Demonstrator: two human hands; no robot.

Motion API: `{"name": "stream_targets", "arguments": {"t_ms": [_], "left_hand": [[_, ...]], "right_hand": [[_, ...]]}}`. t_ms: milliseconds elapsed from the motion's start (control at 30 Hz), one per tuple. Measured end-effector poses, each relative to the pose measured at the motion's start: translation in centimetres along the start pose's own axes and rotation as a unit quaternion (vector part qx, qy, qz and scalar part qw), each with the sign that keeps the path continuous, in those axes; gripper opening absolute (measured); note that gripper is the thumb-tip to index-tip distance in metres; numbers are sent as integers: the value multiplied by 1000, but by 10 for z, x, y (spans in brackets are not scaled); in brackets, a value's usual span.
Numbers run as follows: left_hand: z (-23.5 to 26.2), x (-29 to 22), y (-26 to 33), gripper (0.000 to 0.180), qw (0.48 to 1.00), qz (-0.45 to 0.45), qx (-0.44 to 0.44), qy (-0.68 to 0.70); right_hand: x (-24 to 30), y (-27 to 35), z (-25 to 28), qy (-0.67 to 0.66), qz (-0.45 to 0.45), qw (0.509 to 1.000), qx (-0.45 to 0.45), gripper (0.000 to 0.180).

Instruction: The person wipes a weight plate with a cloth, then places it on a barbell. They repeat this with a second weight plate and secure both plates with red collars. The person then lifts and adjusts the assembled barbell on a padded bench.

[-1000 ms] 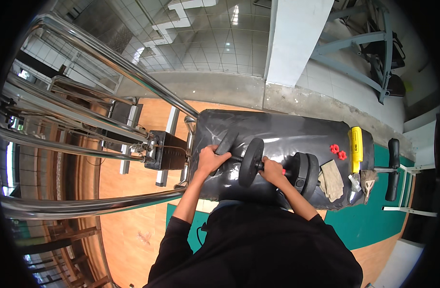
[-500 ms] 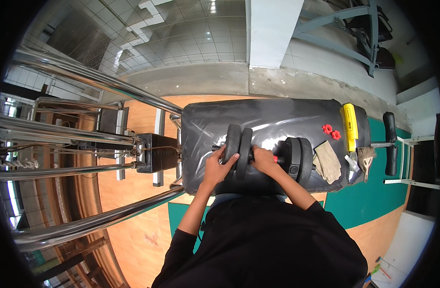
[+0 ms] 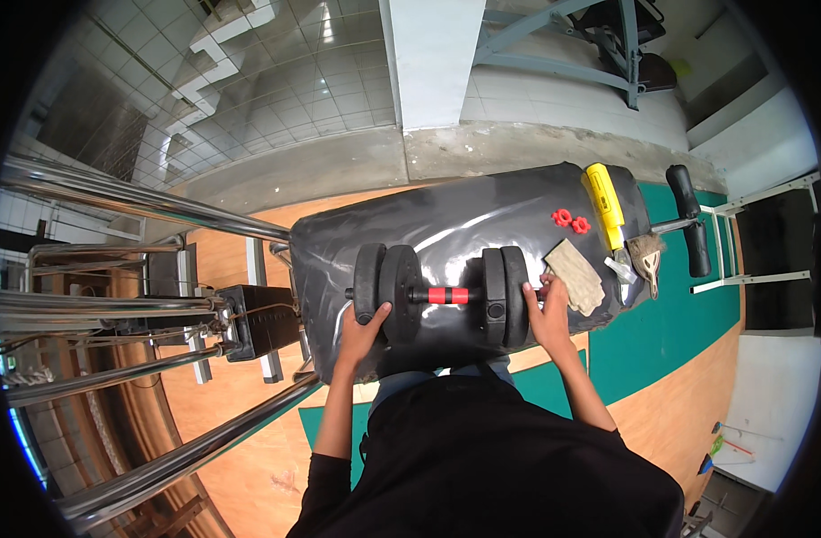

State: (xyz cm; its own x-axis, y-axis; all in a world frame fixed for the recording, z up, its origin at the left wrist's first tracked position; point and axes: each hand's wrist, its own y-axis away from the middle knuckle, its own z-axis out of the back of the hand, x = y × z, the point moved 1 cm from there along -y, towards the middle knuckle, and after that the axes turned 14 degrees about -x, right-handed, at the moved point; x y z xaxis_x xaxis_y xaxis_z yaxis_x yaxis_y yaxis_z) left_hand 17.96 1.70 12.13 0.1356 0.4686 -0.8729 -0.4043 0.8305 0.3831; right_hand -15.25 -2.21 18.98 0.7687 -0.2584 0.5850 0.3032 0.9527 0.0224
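Observation:
A dumbbell (image 3: 447, 295) with black plates at both ends and a red-and-black grip lies across the black padded bench in front of me. My left hand (image 3: 362, 334) holds the outer left plate (image 3: 367, 280), its thumb on the near rim and its other fingers partly hidden. At the opposite end my right hand (image 3: 551, 316) grips the outer right plate (image 3: 515, 296) by the bar end, thumb against the plate's face. Just beyond that hand lies a folded beige cloth (image 3: 575, 276). Two red star-shaped collar nuts (image 3: 571, 221) rest farther back.
A yellow long-bodied tool (image 3: 604, 204) and a brush (image 3: 645, 255) lie at the bench's (image 3: 482, 208) right end. Chrome rails (image 3: 151, 208) and a black weight stack (image 3: 260, 321) stand to the left. Black foam rollers (image 3: 688, 220) stick out at right.
My hands have moved apart: the left to the outer left plate, the right from the grip to the right end. The left plates sit closer together, and the view has shifted.

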Motion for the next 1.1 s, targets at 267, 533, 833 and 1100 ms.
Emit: {"name": "stream_targets", "arguments": {"t_ms": [267, 533, 833, 1100], "left_hand": [[13, 0, -4, 56, 992, 93, 57, 58], [-15, 5, 13, 71, 987, 125, 51, 83], [-16, -14, 3, 62, 992, 100, 67, 32], [-10, 5, -10, 60, 997, 65, 41, 2]], "right_hand": [[-73, 3, -56, -258, -120, 936, 209, 77], [-91, -16, -57, -352, -252, 862, 262, 82], [-56, -2, -62, -443, -302, 823, 190, 85], [-54, -8, -65, -444, -318, 809, 218, 82]]}}
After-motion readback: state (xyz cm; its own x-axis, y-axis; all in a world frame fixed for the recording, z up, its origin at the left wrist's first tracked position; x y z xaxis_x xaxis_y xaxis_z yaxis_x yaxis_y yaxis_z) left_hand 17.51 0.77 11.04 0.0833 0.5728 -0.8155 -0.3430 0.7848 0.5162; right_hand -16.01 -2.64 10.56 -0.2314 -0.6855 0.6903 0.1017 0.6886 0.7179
